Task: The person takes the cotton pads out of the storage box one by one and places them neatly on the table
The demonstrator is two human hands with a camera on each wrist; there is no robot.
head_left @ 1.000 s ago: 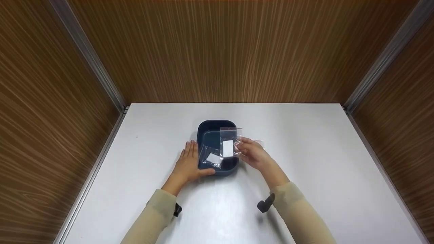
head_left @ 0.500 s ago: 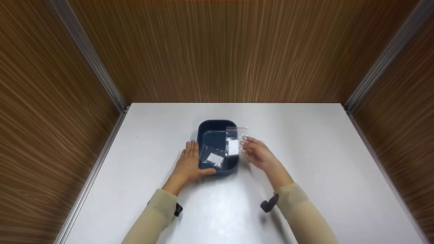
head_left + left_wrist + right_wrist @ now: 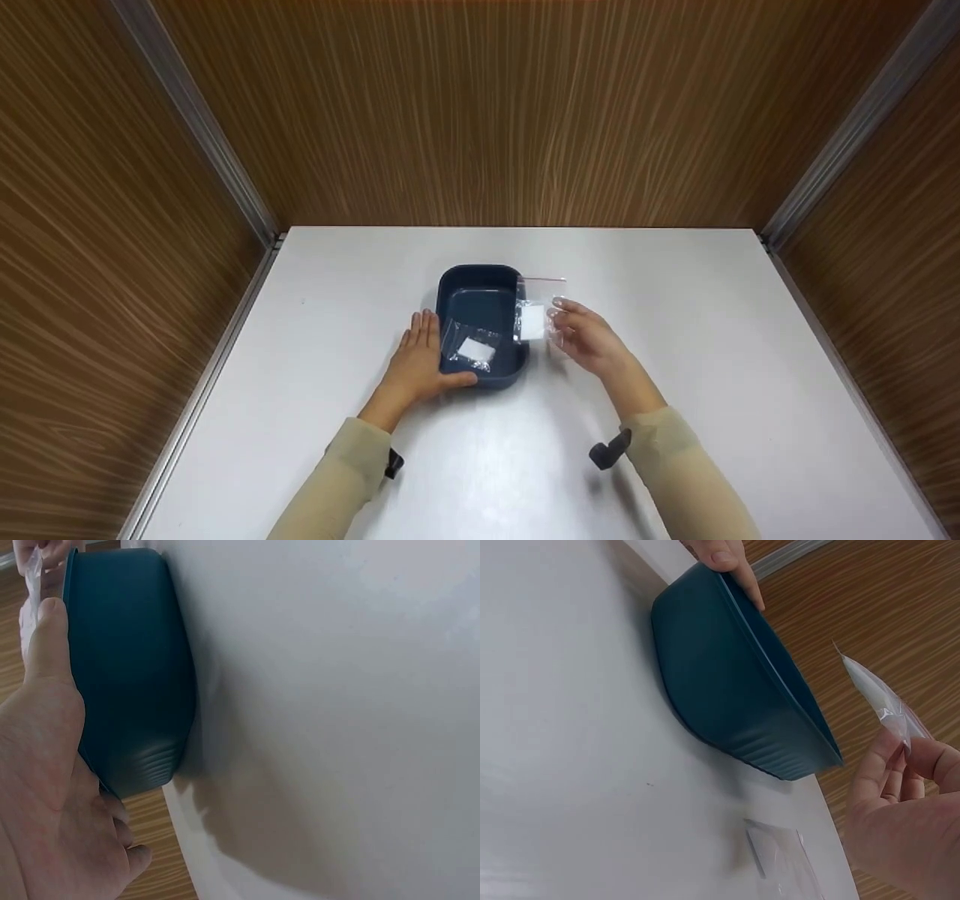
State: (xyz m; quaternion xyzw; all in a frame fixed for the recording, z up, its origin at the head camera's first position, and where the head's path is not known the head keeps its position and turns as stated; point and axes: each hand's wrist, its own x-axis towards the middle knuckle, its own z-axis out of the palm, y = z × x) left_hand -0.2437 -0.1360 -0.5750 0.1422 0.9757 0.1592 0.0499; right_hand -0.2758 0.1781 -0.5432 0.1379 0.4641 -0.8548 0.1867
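Observation:
A dark blue-green plastic bin (image 3: 480, 304) stands on the white table. My left hand (image 3: 415, 366) rests against its left side and near corner, fingers straight, thumb lying along the near rim. Inside, toward the near end, lies a clear zip bag with a white piece in it (image 3: 475, 349). With thumb and fingertips my right hand (image 3: 590, 337) pinches the edge of another such zip bag (image 3: 533, 321). That bag hangs above the bin's right rim, overlapping it in the head view. In the right wrist view it is seen nearly edge-on, raised over the table.
Another clear bag (image 3: 781, 859) lies on the table right of the bin in the right wrist view; my right hand mostly hides it in the head view. Wood-grain panels (image 3: 480, 112) close in the white table (image 3: 352, 300) at the back and both sides.
My right hand has moved to the right with the zip bag, from over the inside of the bin to its right rim. The left hand and the bin have stayed put.

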